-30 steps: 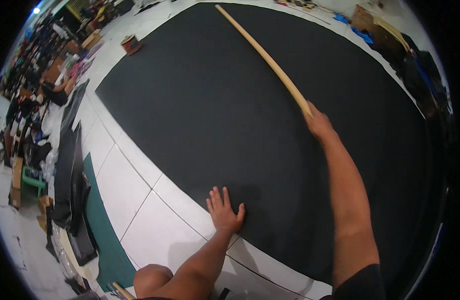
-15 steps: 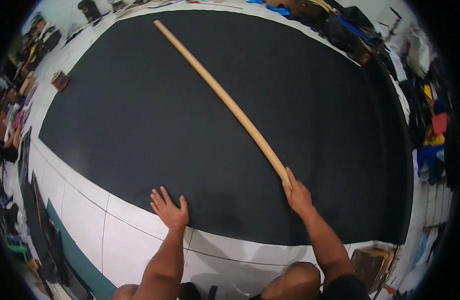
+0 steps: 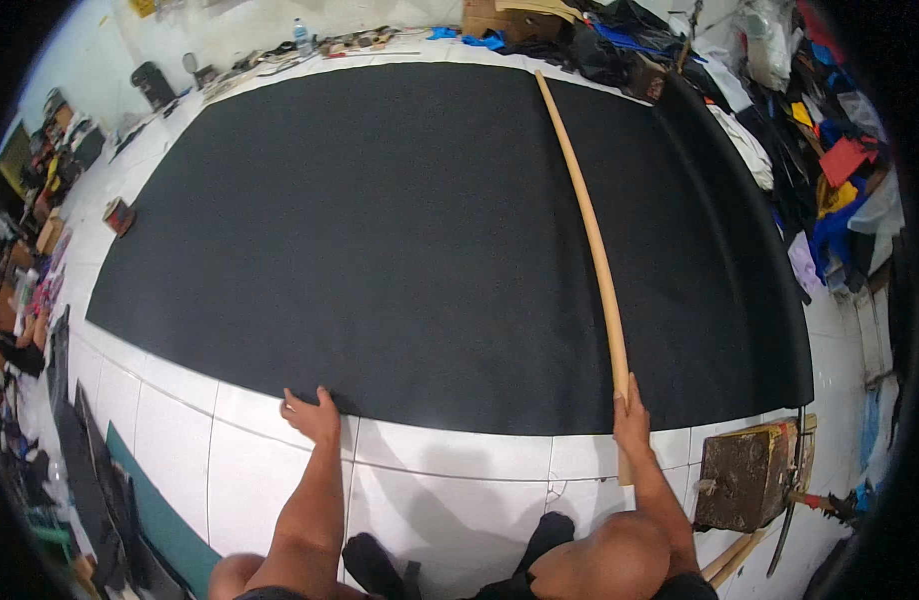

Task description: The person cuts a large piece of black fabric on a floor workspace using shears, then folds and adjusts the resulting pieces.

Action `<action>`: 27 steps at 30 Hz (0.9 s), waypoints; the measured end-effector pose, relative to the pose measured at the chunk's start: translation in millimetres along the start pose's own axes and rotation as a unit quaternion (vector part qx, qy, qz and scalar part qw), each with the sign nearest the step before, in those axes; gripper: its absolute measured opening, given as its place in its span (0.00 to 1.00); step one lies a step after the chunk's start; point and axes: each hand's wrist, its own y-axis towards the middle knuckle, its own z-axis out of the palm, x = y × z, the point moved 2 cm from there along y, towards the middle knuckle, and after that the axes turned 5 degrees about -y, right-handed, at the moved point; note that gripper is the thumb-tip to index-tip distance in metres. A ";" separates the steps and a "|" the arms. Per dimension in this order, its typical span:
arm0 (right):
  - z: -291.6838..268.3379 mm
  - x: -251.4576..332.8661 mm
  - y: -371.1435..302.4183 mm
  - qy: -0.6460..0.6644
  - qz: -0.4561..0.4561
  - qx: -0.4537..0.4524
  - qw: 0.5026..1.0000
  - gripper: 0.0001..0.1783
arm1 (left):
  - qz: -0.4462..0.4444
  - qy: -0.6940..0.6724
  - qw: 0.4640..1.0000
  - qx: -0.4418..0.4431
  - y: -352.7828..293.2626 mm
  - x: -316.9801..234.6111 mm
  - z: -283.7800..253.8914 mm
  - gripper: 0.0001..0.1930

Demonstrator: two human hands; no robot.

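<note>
A large black sheet (image 3: 400, 240) lies spread flat over the white tiled floor (image 3: 460, 480). A long pale wooden stick (image 3: 590, 230) lies across its right part, running from the far edge to past the near edge. My right hand (image 3: 632, 420) grips the stick's near end at the sheet's near edge. My left hand (image 3: 312, 413) rests palm down, fingers apart, on the sheet's near edge at the left. My knees and feet show at the bottom.
A brown box-like block (image 3: 748, 478) stands on the tiles at my right. Heaps of coloured fabric and scraps (image 3: 830, 170) crowd the right side. Boxes and tools line the far wall (image 3: 360, 40). Dark and green sheets (image 3: 130, 500) lie at the left.
The stick has swung from a diagonal to nearly straight away from me, its near end pulled to the sheet's near edge. My left hand shifted to that edge too. The view turned.
</note>
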 end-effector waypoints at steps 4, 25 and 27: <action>29.1 27.7 -26.8 -0.025 -0.081 -0.007 0.996 0.33 | -0.070 0.001 0.991 0.110 14.9 27.5 12.7 0.40; 123.4 70.0 -171.4 -0.007 -0.451 0.309 0.838 0.29 | -0.169 -0.035 0.984 0.040 -56.0 92.8 -48.0 0.32; 115.6 43.2 -162.7 0.026 -0.444 0.226 0.866 0.26 | -0.167 0.040 0.985 0.020 -62.1 101.8 -52.3 0.31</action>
